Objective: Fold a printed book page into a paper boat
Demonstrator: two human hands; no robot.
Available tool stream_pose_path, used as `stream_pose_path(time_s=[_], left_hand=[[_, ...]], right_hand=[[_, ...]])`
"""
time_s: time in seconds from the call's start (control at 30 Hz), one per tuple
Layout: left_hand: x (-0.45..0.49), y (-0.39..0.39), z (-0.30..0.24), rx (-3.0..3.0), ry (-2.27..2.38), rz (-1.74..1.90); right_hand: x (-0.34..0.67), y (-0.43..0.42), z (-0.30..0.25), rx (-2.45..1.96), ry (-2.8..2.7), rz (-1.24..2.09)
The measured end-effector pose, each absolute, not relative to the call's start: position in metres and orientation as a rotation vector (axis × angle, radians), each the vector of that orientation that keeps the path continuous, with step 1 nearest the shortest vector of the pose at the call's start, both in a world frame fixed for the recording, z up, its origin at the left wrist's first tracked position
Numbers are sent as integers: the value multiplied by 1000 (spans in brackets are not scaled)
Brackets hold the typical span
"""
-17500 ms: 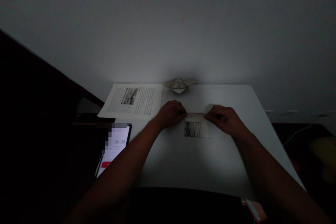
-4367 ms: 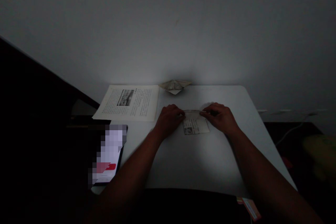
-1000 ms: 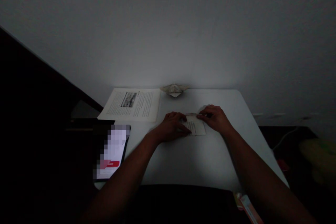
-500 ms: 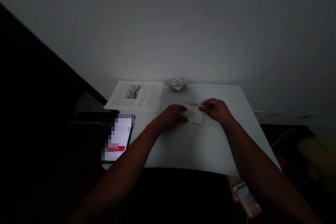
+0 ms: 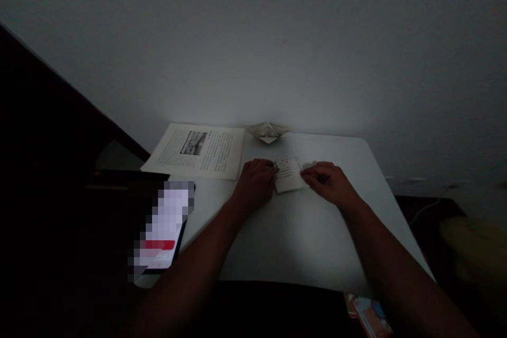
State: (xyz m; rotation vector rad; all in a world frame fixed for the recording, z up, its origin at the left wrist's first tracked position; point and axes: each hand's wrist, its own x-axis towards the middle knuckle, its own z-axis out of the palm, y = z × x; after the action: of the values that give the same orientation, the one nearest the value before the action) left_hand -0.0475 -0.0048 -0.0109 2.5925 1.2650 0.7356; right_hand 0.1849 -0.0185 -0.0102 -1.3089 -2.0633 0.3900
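A small folded piece of printed paper (image 5: pixel 289 175) lies flat on the white table (image 5: pixel 301 232) between my hands. My left hand (image 5: pixel 256 180) has its fingers curled and pinches the paper's left edge. My right hand (image 5: pixel 327 182) is curled too and holds the paper's right edge. Behind them, at the table's far edge against the wall, sits a finished folded paper boat (image 5: pixel 268 131).
An open book (image 5: pixel 198 150) with text and a photo lies at the table's far left. A lit phone (image 5: pixel 162 229) leans at the near left corner on a dark stand. A pink-orange packet (image 5: pixel 368 314) pokes out below the table's near right edge. The room is dim.
Both hands have stayed on the paper and turned it; the piece now looks smaller and more compact than in the earliest frame. The camera view shifted slightly.
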Motion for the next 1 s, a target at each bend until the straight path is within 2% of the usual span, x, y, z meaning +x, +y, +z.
stream_pose_path(time_s=[0.2,0.4,0.6,1.0], left_hand=[[-59,-11,-10,2507,1070,784],[-61,-8,-18,2447,1062,780],[-65,-7,-18,2346,1034,826],[-62,-8,-16,2373,1025,926]], right_hand=[[175,-28,-8,-1307,-2061,513],[176,-33,-9,-1270,-2014,639],[184,-27,-5,-1211,-1975,452],[182,-18,-14,-1082,-2161,328]])
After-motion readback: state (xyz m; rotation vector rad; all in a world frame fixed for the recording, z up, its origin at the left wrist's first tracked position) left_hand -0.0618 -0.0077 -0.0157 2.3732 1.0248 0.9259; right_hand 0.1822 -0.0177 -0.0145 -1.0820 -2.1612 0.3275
